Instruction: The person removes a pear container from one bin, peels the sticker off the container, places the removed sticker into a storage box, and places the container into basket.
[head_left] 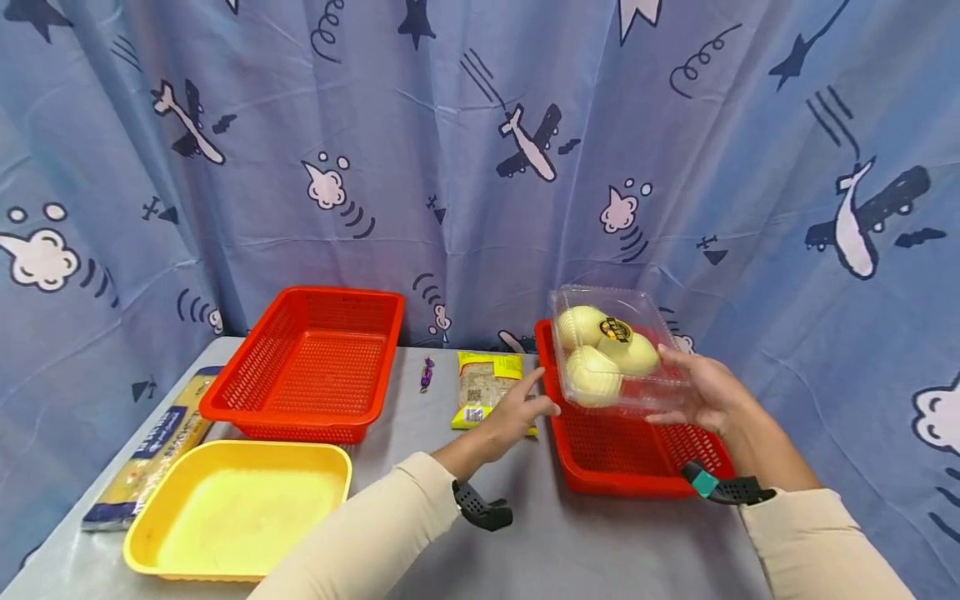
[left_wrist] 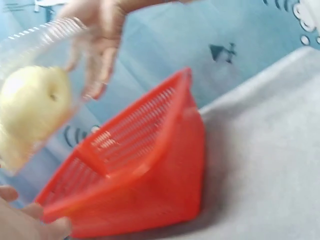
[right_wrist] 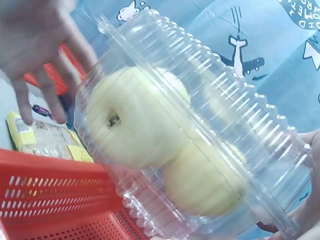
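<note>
The left-wrist view is blurred, and the round sticker on the clear clamshell box (head_left: 617, 354) of pale yellow fruit (head_left: 592, 375) is too small to read. The right hand (head_left: 708, 392) clamps its grip on the box's far end, holding it above the red basket (head_left: 622, 462). The left hand (head_left: 517, 412), fingers spread and holding nothing, hovers just beside the box's other end, over a yellow packet (head_left: 483, 383) on the desk (head_left: 555, 542).

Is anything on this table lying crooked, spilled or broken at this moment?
Nothing looks spilled or broken. The clear box of pale round fruit is tilted, but only because the right hand holds it in the air above the red basket. The left hand is open beside it.
</note>
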